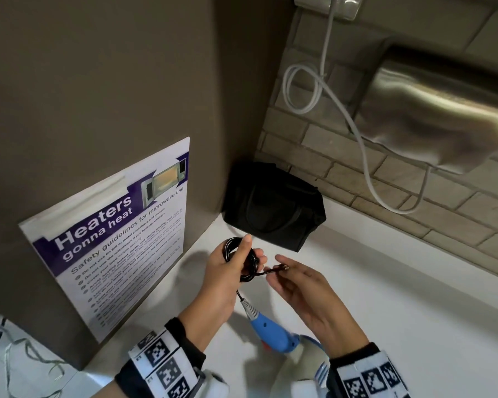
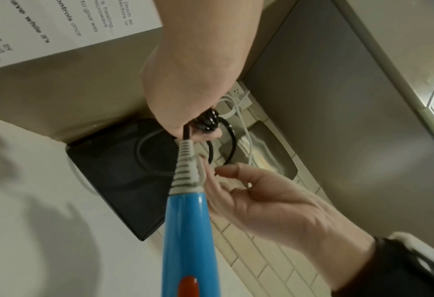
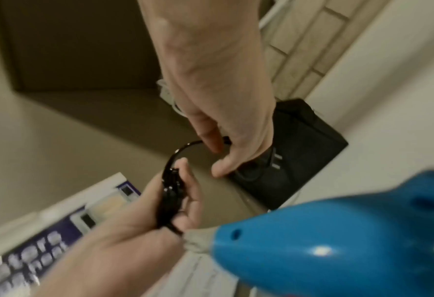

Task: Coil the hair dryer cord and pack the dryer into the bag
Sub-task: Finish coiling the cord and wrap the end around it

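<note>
Cord (image 1: 243, 261): black, coiled in loops, gripped in the left hand (image 1: 227, 271) above the counter (image 1: 385, 297). Plug end (image 1: 281, 268) sticks out rightward, at the fingertips of the right hand (image 1: 305, 291), fingers loosely spread; whether they pinch it cannot be told. Dryer (image 1: 273, 331): blue, hangs below the coil, handle upward. Bag (image 1: 273, 205): black, just beyond both hands, in the corner; left hand nearer.

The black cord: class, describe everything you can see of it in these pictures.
The black cord looks glossy and thin, wound into several small loops. The left hand grips the bundle, thumb on top. One end runs through a grey ribbed sleeve into the blue hair dryer. The free end, with the plug, lies by the right hand fingertips.
</note>
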